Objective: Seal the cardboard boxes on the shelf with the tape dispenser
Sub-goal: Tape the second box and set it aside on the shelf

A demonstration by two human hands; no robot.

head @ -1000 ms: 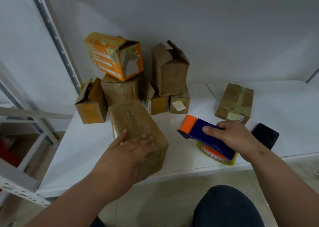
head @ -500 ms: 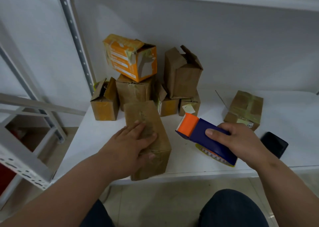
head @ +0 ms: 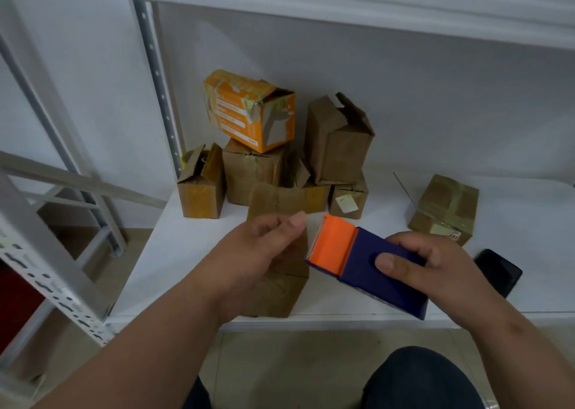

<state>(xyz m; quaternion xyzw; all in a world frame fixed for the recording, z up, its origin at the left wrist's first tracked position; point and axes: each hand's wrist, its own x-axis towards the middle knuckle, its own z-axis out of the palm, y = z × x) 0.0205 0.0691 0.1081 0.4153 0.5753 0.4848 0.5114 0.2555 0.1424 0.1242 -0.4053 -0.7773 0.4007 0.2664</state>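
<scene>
Head view: boxes [head: 339, 138], eight counted, on white shelf [head: 186, 253]; nearest box [head: 280, 284] half hidden behind left hand [head: 258, 253], grip loosely curled, holding nothing. Right hand [head: 435, 268] grips tape dispenser [head: 367, 268] above shelf edge. One phone [head: 497, 271], partly cut off by the wrist.

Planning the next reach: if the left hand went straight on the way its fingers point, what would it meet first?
Probably the orange front of the tape dispenser, which the right hand holds; the left hand points at it, though depth is unclear.

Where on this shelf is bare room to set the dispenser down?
Bare shelf between the box stack and the taped box; also left of the near box. The back left corner is crowded.
</scene>
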